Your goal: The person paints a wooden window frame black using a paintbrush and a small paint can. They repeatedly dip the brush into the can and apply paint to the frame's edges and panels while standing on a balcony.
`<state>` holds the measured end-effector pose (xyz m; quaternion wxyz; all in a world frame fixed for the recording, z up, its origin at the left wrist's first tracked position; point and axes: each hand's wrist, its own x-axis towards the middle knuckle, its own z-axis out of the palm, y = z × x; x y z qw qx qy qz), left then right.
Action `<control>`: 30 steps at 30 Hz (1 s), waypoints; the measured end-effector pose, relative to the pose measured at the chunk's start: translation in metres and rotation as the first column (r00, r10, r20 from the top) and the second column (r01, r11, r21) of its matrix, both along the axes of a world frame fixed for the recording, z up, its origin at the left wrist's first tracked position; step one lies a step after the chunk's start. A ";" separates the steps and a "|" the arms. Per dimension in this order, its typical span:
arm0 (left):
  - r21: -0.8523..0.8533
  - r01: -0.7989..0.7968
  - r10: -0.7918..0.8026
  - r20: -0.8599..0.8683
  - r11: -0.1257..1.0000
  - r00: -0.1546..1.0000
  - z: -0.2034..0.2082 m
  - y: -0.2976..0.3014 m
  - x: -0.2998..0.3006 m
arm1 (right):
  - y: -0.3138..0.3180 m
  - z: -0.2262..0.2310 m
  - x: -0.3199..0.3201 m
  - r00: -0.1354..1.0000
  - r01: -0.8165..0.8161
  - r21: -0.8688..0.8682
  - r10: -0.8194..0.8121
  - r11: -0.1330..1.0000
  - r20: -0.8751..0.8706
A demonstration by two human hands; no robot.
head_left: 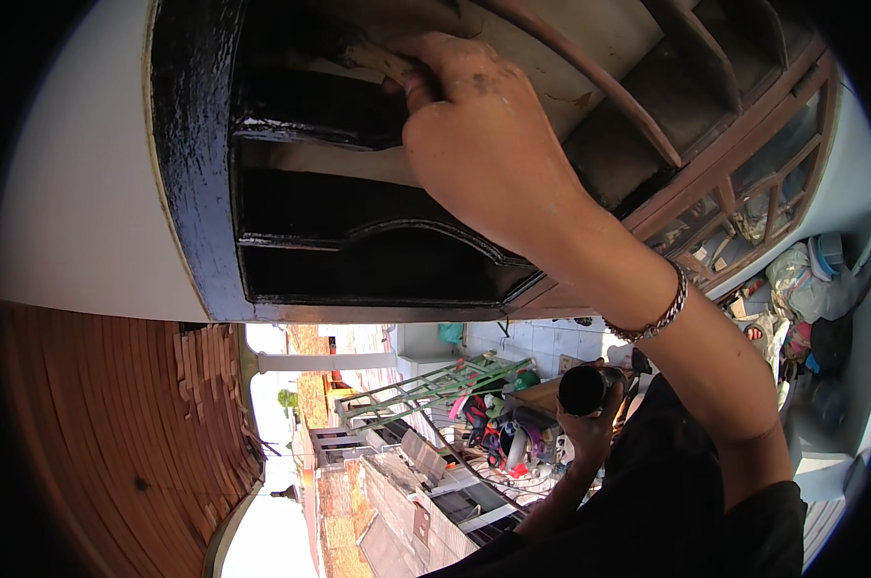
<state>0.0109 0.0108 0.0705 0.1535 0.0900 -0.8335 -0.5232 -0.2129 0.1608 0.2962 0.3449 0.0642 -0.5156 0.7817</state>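
Currently, the person's right forearm [599, 241] is crossing the right half of the view, a chain bracelet [662, 313] circling it near the wrist. The right grip [469, 111] is clamping on the pale handle of what looks like a brush [382, 63], which is sitting at the black section of a wooden cabinet [190, 173]. Its far end is blending into shadow; contact with the wood cannot be told. Panels at left are showing glossy black; curved slats [599, 72] at right are showing brown. Lower down, the left grip [592, 429] is wrapping around a dark cylindrical container [582, 390], its inside looking black. Farther off, mixed clutter [513, 443] is lying near a green ladder-like frame [435, 385]. Beyond, rooftops [426, 520] are catching bright daylight.
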 end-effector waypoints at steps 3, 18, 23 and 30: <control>0.020 -0.005 0.005 0.000 1.000 1.000 0.000 0.001 0.000 | 0.001 0.007 -0.007 1.000 0.007 -0.012 -0.007 1.000 0.003; 0.151 -0.034 0.032 0.012 0.988 0.999 -0.010 0.020 -0.003 | 0.016 0.018 0.024 0.979 -0.192 -0.201 0.202 0.960 0.027; 0.178 -0.025 0.036 -0.062 0.984 0.997 -0.002 0.029 -0.009 | 0.014 -0.002 0.059 0.988 -0.152 -0.141 0.148 0.978 -0.037; 0.159 -0.031 0.039 -0.050 0.987 0.998 -0.025 0.039 -0.018 | 0.030 0.000 0.064 0.973 -0.228 -0.191 0.221 0.955 -0.059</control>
